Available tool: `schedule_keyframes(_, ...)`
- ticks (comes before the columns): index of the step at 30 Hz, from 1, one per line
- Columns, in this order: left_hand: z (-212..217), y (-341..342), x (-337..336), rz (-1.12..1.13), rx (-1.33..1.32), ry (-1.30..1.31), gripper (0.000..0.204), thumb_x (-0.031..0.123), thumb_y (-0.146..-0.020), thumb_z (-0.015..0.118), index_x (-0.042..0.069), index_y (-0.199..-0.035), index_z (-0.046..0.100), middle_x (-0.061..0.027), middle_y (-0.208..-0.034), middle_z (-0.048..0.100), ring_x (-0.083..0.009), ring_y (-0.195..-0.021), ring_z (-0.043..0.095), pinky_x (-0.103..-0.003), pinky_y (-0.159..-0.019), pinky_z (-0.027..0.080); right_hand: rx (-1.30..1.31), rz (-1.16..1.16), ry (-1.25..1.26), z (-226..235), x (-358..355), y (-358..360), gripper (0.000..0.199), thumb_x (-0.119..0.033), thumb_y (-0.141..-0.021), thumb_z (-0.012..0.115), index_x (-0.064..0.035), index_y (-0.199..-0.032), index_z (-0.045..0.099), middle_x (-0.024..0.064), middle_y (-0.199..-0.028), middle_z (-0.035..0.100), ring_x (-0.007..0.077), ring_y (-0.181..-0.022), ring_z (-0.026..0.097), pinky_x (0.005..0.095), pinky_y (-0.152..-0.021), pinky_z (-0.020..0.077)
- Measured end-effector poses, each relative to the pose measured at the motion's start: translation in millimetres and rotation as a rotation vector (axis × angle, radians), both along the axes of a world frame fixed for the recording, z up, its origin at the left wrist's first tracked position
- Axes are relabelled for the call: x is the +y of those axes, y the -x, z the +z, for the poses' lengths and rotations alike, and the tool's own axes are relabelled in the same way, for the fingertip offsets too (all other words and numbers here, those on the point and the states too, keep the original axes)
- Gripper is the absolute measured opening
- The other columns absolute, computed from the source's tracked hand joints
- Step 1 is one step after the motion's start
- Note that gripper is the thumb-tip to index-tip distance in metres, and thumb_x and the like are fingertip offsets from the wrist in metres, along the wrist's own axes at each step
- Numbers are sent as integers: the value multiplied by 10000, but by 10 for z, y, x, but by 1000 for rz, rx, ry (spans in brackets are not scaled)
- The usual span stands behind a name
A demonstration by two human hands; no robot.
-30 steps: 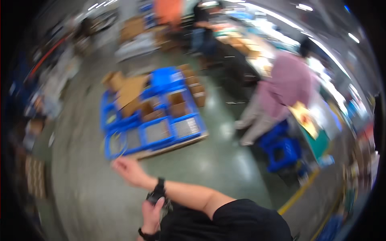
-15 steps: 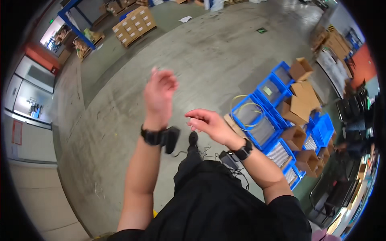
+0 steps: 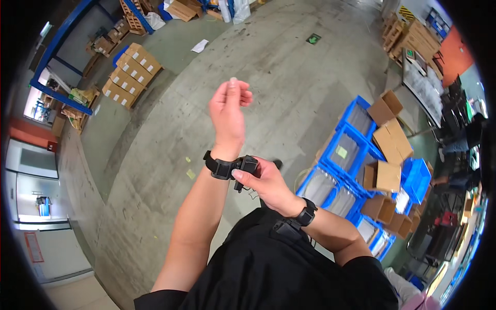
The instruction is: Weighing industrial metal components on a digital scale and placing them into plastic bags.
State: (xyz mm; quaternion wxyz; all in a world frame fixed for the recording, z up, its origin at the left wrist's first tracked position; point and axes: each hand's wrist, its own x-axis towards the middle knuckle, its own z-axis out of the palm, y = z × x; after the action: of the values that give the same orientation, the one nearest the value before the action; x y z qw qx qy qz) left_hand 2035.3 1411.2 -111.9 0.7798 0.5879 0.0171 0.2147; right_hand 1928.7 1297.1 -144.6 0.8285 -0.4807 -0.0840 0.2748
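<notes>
My left hand [image 3: 229, 114] is raised with its thumb up and its fingers loosely curled, holding nothing. Around that wrist runs a black strap [image 3: 220, 167] carrying a small black box-shaped device [image 3: 248, 164]. My right hand [image 3: 274, 187] grips this device from the right, the thumb across its near side and the other fingers partly hidden behind it. A second black strap with a device [image 3: 308, 212] circles my right wrist. A thin dark cable shows just below the gripped device. Another black box [image 3: 287, 229] lies against my dark clothing, below the right wrist.
Blue crates [image 3: 345, 151] and opened cardboard boxes [image 3: 392, 140] stand in rows on the right. Stacked cartons [image 3: 132, 75] sit at the far left, near a blue rack frame [image 3: 54, 57]. A white sheet [image 3: 200, 46] lies on the grey floor. A person stands at the right edge.
My right hand has moved from free air onto the device at my left wrist and closed on it. My left hand has shifted right and turned thumb up. The whole view has swung.
</notes>
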Motion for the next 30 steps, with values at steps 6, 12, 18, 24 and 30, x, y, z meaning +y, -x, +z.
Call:
schedule_keyframes(6,173,-2220,-281,78,-98,-331,258,226,-985,537,9,-874,623,-25,-749,625,-83,-690,566,-245,-636,455,-21,0,56,178,-222,-2136,145,-146,-890,685,-16,-905,622,-17,-799,624,54,-730,541,236,-650,440)
schedule_keyframes(12,318,-4099,-1125,-4,-43,-545,248,224,-976,556,4,-889,627,-19,-751,620,-81,-696,572,-246,-639,460,26,-179,42,399,-908,-3868,140,-147,-889,683,-16,-889,633,-8,-792,631,55,-718,545,238,-635,446)
schedule_keyframes(18,-43,-6124,-2310,-417,18,-169,215,222,-960,588,17,-926,645,-8,-789,623,-83,-702,557,-233,-648,449,37,-509,10,118,-1782,-5662,157,-158,-888,686,-9,-916,642,-9,-797,633,56,-735,556,236,-656,458)
schedule_keyframes(24,-105,-8033,-3904,-635,269,186,190,230,-964,584,51,-915,622,-9,-782,609,-107,-700,558,-242,-649,452,86,-644,125,8,-2975,-7437,204,-170,-873,712,-6,-972,641,-14,-818,632,49,-747,557,228,-669,462)
schedule_keyframes(30,-9,-9271,-5613,-1056,320,234,204,245,-969,574,58,-901,617,-12,-764,597,-116,-690,552,-256,-629,443,140,-856,185,228,-4313,-8671,206,-173,-869,716,-6,-965,643,-16,-807,629,46,-737,550,226,-650,461)
